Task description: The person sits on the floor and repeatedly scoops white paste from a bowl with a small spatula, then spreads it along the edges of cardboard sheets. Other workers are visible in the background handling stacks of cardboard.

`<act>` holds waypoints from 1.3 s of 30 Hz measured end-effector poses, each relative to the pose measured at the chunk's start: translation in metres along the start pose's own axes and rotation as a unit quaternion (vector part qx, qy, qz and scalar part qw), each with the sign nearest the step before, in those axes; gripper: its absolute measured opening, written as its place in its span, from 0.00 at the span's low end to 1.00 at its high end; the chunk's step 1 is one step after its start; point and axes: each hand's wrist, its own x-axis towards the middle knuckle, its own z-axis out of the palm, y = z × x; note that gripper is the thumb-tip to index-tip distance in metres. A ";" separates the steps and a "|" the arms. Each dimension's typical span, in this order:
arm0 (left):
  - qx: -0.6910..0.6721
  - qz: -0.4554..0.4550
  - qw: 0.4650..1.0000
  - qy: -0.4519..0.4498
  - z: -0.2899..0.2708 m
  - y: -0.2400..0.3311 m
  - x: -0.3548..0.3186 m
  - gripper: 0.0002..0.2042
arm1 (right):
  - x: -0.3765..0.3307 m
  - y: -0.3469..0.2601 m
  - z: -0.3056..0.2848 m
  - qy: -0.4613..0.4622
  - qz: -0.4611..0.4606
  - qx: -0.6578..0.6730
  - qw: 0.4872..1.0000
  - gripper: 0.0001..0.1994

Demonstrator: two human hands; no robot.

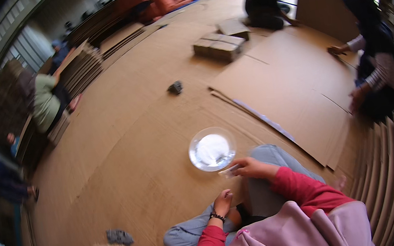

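Observation:
A round, clear-rimmed bowl [193,160] with something white in it rests on the cardboard just ahead of my crossed legs. Right beside its near edge, my right hand [250,167] pinches a small, pale, flat piece [228,172], too blurred to name. My left hand [223,203], with a dark beaded bracelet at the wrist, is held over my lap, its fingers curled in. Whether anything lies inside that hand is hidden.
Large cardboard sheets [283,84] lie ahead to the right, where a co-worker [375,55] sits. Cardboard stacks [392,170] rise at my right, and a tied bundle [219,47] lies farther off. Dark grey lumps [175,88] are on the floor. Other people work at far left and back.

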 end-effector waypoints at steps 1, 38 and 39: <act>0.016 0.010 1.000 0.023 -0.001 0.000 -0.003 0.20 | 0.002 -0.001 0.001 -0.013 -0.001 -0.014 1.000 0.12; -0.024 -0.008 0.999 0.043 0.007 0.007 -0.005 0.18 | 0.004 -0.004 0.005 -0.023 -0.024 0.078 0.996 0.09; -0.030 -0.002 0.999 0.043 0.007 0.006 -0.005 0.18 | 0.003 -0.005 0.005 -0.023 -0.023 0.076 0.997 0.09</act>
